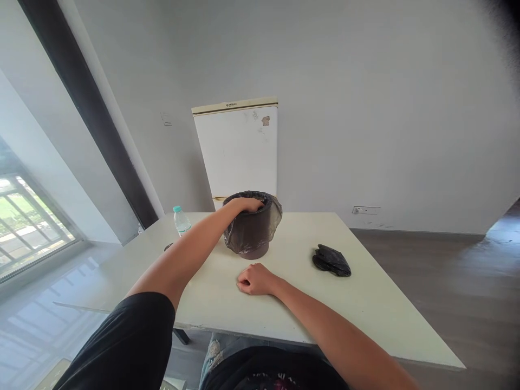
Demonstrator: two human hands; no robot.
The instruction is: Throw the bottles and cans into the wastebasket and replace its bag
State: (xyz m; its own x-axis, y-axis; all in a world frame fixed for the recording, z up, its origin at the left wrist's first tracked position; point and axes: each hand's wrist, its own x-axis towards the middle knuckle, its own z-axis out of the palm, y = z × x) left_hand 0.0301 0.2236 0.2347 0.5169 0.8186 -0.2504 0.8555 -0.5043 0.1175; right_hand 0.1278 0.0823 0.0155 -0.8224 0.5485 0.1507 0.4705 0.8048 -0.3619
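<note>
A dark brown trash bin [255, 230] stands upright on the table, lined with a thin black trash bag [273, 223] folded over its rim. My left hand [251, 204] reaches over the rim into the bin's mouth, and its fingers are hidden inside. In front of the bin, my right hand [257, 279] rests on the tabletop in a loose fist, with nothing seen in it. To the right lies a crumpled bundle of black plastic bags [331, 261], apart from both hands.
A clear bottle with a teal cap [181, 220] stands on the pale table [292, 303], left of the bin. Behind my left forearm, a small dark object [168, 246] is mostly covered. A white refrigerator [244, 151] is beyond the table, and a window [32, 222] is at the left.
</note>
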